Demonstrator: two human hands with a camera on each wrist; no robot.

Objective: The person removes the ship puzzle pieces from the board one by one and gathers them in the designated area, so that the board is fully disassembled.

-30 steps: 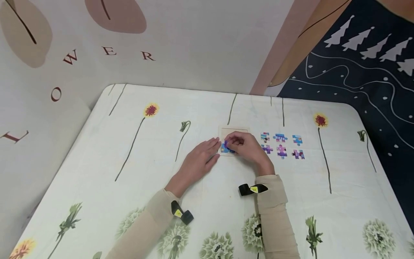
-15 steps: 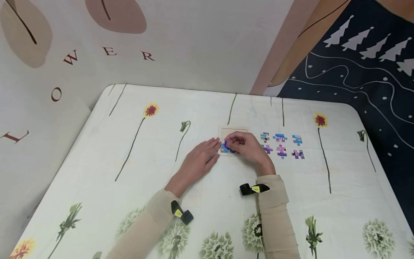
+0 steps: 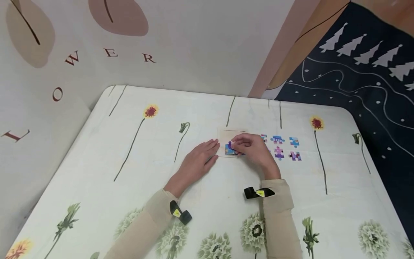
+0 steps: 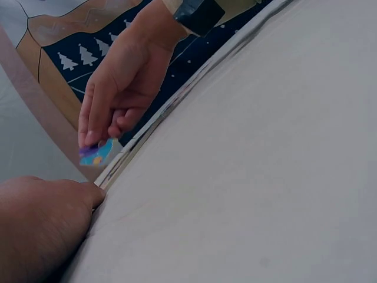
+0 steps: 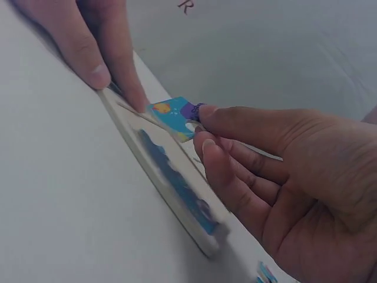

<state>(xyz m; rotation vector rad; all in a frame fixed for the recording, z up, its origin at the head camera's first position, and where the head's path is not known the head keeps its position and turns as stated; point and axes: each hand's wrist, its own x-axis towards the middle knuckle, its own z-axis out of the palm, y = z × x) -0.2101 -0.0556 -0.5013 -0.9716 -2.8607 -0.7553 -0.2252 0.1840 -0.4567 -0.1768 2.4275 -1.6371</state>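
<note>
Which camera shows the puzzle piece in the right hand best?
Right wrist view: the puzzle piece is largest there, much of its blue printed face showing. The left wrist view shows it smaller; the head view, tiny and partly hidden by the right hand.

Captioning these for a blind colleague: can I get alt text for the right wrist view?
A right hand pinches a blue and purple puzzle piece, held off a pale tray. The left hand touches one end of the tray, and a blurred blue strip lies in it.
</note>
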